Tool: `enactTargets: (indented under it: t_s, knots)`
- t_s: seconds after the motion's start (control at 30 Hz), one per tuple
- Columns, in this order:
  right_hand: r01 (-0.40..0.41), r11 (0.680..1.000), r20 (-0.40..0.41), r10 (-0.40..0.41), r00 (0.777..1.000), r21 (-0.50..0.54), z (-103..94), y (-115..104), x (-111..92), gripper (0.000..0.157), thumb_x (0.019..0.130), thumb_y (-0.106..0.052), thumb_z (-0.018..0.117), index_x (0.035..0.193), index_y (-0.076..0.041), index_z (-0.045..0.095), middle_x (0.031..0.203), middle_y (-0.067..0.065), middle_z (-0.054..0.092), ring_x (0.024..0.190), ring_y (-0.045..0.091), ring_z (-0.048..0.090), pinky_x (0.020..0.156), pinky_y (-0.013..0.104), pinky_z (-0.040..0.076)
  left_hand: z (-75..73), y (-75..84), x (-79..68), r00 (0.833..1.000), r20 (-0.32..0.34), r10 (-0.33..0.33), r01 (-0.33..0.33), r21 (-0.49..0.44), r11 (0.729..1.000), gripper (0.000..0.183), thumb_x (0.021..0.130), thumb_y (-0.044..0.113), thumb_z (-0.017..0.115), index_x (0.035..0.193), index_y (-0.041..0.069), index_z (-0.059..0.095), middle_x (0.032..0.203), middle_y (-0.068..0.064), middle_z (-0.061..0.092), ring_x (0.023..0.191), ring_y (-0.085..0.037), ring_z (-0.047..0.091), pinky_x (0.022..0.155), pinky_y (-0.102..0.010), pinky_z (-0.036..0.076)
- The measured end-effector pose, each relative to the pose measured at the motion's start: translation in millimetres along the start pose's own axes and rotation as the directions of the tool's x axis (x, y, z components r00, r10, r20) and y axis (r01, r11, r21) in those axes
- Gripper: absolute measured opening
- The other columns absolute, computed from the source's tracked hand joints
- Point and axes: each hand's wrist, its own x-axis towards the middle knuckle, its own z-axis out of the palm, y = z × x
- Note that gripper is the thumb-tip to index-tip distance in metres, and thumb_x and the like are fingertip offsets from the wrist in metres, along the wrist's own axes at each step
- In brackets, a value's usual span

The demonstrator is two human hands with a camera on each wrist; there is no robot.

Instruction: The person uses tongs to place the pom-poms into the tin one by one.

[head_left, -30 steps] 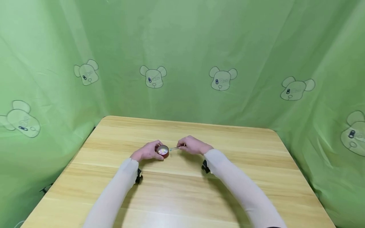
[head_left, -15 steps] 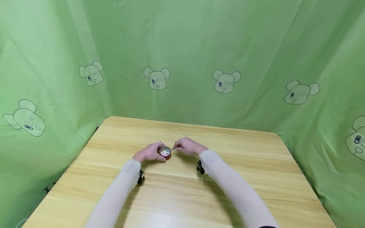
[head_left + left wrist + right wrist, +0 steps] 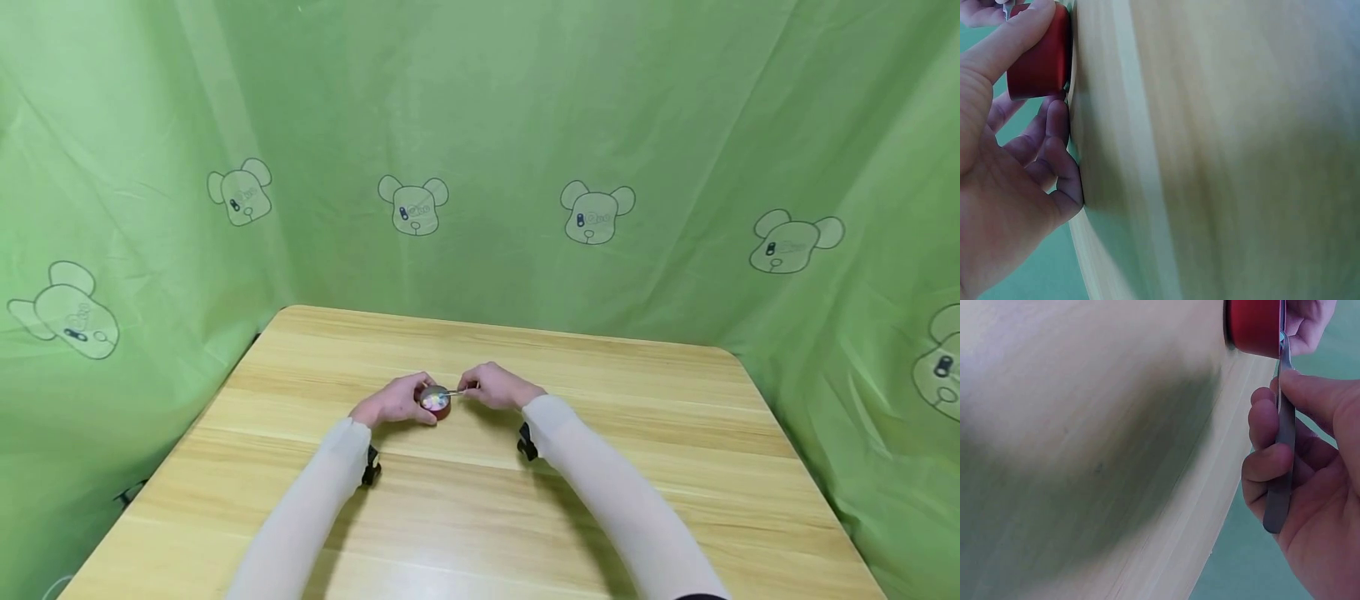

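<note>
- Head view: my left hand and my right hand meet near the middle of the wooden counter, with a small red tin between them.
- The red tin sits on the counter, and my left grip curls round its left side; small pale and coloured bits show inside it, too small to tell what they are.
- Left wrist view: my thumb lies along the top of the tin, my fingers curl beside it, and they rest against the counter.
- My right grip pinches a thin metal tool, whose tip reaches over the tin's open top.
- Right wrist view: the metal tool runs under my thumb and across my curled fingers; its tip touches the rim of the tin.
- Both my forearms are in pale sleeves.
- A green curtain printed with bear heads hangs on the far, left and right sides of the counter.
</note>
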Motion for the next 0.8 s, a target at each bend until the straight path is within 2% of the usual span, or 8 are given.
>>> enactTargets:
  t_s: [0.2,0.47,0.67,0.8]
  knots:
    - [-0.050,0.998,0.003,0.050,0.999,0.026,0.7,-1,2,0.014,0.093,-0.013,0.060,0.101,-0.006,0.068,0.095,0.007,0.067,0.080,0.013,0.056,0.076,0.031,0.047,-0.3,1.3,-0.5,1.000,0.000,-0.004,0.004,-0.003,1.000,0.054,0.068,0.017,0.085,0.113,0.010,0.056,0.107,-0.006,0.060,0.098,-0.021,0.057,0.093,-0.042,0.043]
    - [-0.072,0.997,-0.002,0.072,0.997,0.030,-0.9,1,-4,0.014,0.093,-0.014,0.060,0.102,-0.006,0.068,0.096,0.007,0.067,0.081,0.013,0.057,0.077,0.031,0.047,0.1,2.7,2.8,1.000,0.003,-0.001,0.001,0.007,1.000,0.054,0.068,0.017,0.085,0.113,0.010,0.056,0.106,-0.006,0.060,0.098,-0.021,0.057,0.093,-0.042,0.043]
    - [-0.074,0.996,-0.059,0.077,0.995,0.045,-1.9,3,-17,0.015,0.094,-0.013,0.059,0.103,-0.004,0.068,0.094,0.006,0.067,0.081,0.012,0.056,0.077,0.030,0.048,0.7,1.5,3.5,1.000,0.000,0.004,-0.004,-0.002,1.000,0.054,0.068,0.017,0.085,0.113,0.010,0.056,0.107,-0.005,0.060,0.098,-0.022,0.057,0.092,-0.042,0.043]
    - [-0.102,0.992,-0.099,0.109,0.989,0.072,-3.8,6,-32,0.014,0.094,-0.011,0.058,0.103,-0.005,0.067,0.093,0.008,0.066,0.079,0.012,0.056,0.075,0.030,0.048,1.6,0.0,1.0,1.000,-0.005,-0.002,0.002,0.000,1.000,0.054,0.068,0.017,0.085,0.113,0.010,0.056,0.106,-0.005,0.060,0.098,-0.022,0.057,0.092,-0.042,0.043]
